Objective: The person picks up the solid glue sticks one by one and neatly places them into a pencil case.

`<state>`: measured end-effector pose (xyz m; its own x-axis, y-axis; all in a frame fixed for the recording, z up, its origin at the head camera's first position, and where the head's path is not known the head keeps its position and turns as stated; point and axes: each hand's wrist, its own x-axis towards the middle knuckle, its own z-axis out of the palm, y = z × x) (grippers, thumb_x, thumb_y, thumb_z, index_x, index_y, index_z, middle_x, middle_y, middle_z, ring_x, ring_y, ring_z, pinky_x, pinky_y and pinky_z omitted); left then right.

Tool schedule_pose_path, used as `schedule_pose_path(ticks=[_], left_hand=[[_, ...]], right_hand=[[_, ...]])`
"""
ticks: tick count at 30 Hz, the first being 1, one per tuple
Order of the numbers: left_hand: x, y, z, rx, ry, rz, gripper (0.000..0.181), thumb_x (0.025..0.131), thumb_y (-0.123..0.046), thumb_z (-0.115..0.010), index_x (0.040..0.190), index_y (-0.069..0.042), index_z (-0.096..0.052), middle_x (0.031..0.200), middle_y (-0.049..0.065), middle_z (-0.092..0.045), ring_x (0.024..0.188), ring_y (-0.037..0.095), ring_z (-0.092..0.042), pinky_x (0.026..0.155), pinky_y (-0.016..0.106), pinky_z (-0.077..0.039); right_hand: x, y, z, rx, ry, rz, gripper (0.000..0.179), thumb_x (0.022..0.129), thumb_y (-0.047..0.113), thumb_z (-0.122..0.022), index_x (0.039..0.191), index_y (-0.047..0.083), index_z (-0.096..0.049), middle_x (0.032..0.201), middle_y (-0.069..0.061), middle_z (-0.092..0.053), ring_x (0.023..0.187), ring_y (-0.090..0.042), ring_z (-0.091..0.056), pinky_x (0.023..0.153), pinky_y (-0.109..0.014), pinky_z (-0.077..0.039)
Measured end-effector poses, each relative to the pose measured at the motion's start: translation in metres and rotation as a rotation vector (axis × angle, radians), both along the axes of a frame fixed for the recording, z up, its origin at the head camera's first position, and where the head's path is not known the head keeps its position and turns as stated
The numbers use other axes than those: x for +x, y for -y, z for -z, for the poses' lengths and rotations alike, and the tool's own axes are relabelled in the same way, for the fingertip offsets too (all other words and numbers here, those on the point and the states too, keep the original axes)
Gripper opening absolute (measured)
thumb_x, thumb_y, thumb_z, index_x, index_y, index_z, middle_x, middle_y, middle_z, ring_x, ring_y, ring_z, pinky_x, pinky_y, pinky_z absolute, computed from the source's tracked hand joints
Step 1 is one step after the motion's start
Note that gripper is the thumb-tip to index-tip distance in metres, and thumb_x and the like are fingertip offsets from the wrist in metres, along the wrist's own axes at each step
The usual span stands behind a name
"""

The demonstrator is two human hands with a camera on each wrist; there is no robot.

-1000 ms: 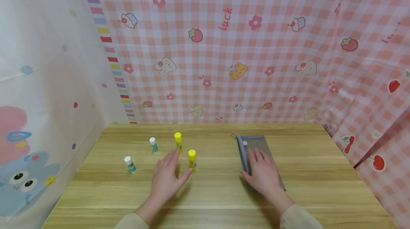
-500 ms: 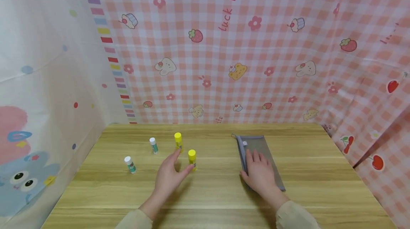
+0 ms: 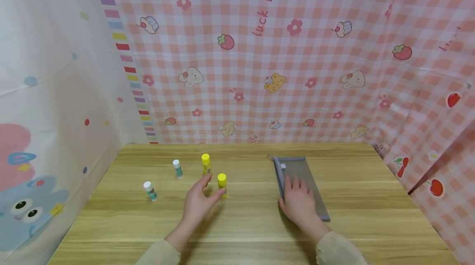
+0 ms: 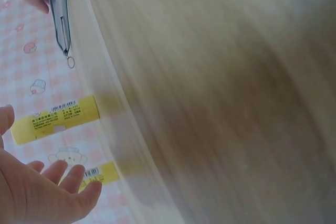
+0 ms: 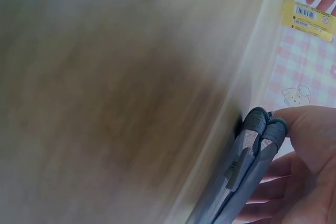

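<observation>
My left hand (image 3: 198,202) is held with thumb and fingers spread at the front yellow glue stick (image 3: 222,179), the thumb overlapping its lower part in the head view. Just beyond the fingertips stands the back yellow glue stick (image 3: 205,161). In the left wrist view, a gap shows between that hand (image 4: 37,192) and the nearer glue stick (image 4: 58,119). My right hand (image 3: 299,205) rests on a grey mesh zip pouch (image 3: 297,167) lying flat, fingers laid over it and thumb by its left edge. The right wrist view shows the pouch's zipped end (image 5: 257,135) close beside the thumb.
Two white-capped green glue sticks stand left of the yellow ones, one farther back (image 3: 177,169) and one nearer (image 3: 150,191). The wooden table (image 3: 252,232) ends at a pink checked curtain (image 3: 245,67) behind, with more cloth on both sides.
My left hand has moved a little right, its thumb and fingers coming around the front yellow glue stick. My right hand has settled slightly left and lower on the pouch.
</observation>
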<state>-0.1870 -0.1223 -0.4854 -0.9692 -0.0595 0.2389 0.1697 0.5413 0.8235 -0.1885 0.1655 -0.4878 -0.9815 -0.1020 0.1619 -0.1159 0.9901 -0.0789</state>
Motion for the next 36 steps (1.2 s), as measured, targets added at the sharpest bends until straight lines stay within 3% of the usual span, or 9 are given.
schedule_pose_path(ticks=[6,17,24,28,36], left_hand=[[0.001,-0.002,-0.001,0.026,0.01,0.003,0.065,0.083,-0.026,-0.082,0.136,0.002,-0.056,0.134,0.019,-0.059,0.118,0.04,-0.058,0.099,0.053,-0.048],[0.0,-0.004,-0.001,0.054,0.046,0.01,0.064,0.084,-0.025,-0.08,0.137,0.002,-0.055,0.135,0.019,-0.058,0.119,0.04,-0.058,0.099,0.052,-0.049],[-0.001,-0.008,0.0,0.056,0.031,0.021,0.06,0.087,-0.024,-0.078,0.135,0.004,-0.056,0.133,0.021,-0.059,0.117,0.041,-0.059,0.098,0.052,-0.05],[-0.001,-0.01,0.0,0.084,0.019,0.033,0.057,0.088,-0.023,-0.077,0.134,0.004,-0.056,0.132,0.021,-0.059,0.116,0.041,-0.059,0.098,0.052,-0.05],[-0.003,-0.015,0.001,0.151,0.039,0.012,0.05,0.089,-0.014,-0.075,0.133,0.002,-0.059,0.131,0.019,-0.061,0.114,0.038,-0.061,0.097,0.051,-0.05]], right_hand=[[-0.001,0.002,0.004,0.0,-0.007,0.021,0.062,0.084,0.028,-0.075,0.129,-0.009,-0.054,0.119,-0.033,-0.054,0.111,-0.048,-0.052,0.084,-0.064,-0.049],[0.001,0.005,0.001,-0.014,0.079,0.063,0.056,0.089,0.022,-0.068,0.131,-0.013,-0.052,0.129,-0.041,-0.048,0.122,-0.056,-0.045,0.092,-0.069,-0.045],[0.0,0.004,-0.001,-0.043,0.126,0.074,0.05,0.095,0.014,-0.059,0.133,-0.015,-0.049,0.134,-0.042,-0.044,0.125,-0.057,-0.042,0.096,-0.068,-0.042],[0.0,0.001,0.0,-0.072,0.114,0.07,0.044,0.098,0.01,-0.051,0.134,-0.015,-0.048,0.134,-0.042,-0.044,0.125,-0.056,-0.042,0.097,-0.068,-0.042],[0.002,-0.005,-0.003,-0.127,0.059,0.063,0.045,0.099,0.013,-0.052,0.135,-0.014,-0.048,0.133,-0.039,-0.047,0.126,-0.055,-0.043,0.097,-0.072,-0.039]])
